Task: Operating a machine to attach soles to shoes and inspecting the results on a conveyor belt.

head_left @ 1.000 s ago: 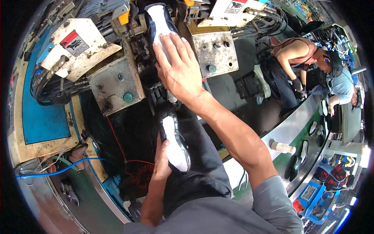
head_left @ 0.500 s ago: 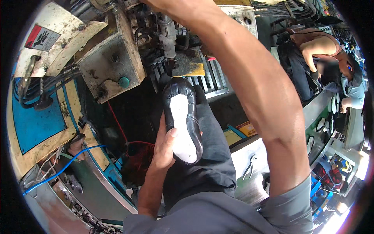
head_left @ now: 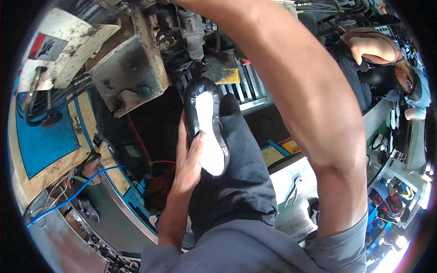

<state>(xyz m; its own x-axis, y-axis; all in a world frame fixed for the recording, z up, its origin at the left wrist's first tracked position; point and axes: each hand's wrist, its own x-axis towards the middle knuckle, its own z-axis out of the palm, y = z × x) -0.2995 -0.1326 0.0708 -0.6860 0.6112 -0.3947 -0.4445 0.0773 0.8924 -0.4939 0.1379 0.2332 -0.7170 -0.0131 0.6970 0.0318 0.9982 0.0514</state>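
Note:
My left hand (head_left: 190, 160) is closed around a black shoe upper (head_left: 190, 102), its thumb lying on the white sole side. The shoe is bottom up, toe pointing away from me. A white insole board (head_left: 208, 118) covers the middle of its underside, with the black leather folded in around it. My dark-trousered leg (head_left: 241, 159) is behind and below the shoe. Across the upper right my right arm (head_left: 318, 100) stretches up toward the machine (head_left: 195, 32); its hand is past the top edge, out of sight.
A grimy metal box with a green button (head_left: 144, 92) juts out at upper left. Pliers (head_left: 293, 190) lie on a metal surface at my right. A blue cable (head_left: 86, 185) crosses the left side. Another person (head_left: 373, 50) bends over at far right, near a rack of shoes (head_left: 378, 142).
My left hand has carried the shoe a little farther away and to the left. The right arm has shifted slightly right. The other person leans lower.

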